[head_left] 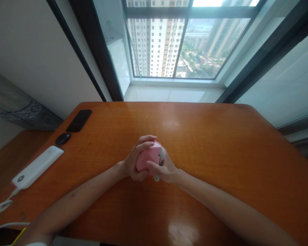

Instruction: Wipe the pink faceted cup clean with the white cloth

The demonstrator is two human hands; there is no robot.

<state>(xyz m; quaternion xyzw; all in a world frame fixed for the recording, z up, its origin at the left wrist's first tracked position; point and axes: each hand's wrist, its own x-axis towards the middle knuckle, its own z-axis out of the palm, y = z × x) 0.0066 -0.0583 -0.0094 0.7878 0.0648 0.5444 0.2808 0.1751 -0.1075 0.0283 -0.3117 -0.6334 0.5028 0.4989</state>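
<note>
Head view: both hands meet near the middle of the wooden desk point(207, 136), on a pink faceted object point(146, 158) with a whitish-grey fitting point(162, 155) along its right side (dark opening there, too small to read). Left hand point(133, 164) wraps the left side, fingers bent over the top and slightly apart, thumb side low at the near edge; clamped on the pink body. Right hand point(169, 171) takes the other side, thumb pressed on the near face; its other fingers are mostly hidden, so can't tell if they're together or spread. Likely a two-sided grip so the piece can't twist, the left bracing the body while the right steadies the fitting side. Whether it touches the desk: can't tell.

Off to the left, a black phone point(79, 120) lies flat by the far corner, a black oval device point(63, 138) (mouse, maybe) just nearer, then a long white device point(38, 167) lying slanted along the edge, its near end joined to a white cable point(5, 205). Probably set there to leave elbow room and a short cable run. Window point(179, 44) beyond the desk, daylight coming in.
</note>
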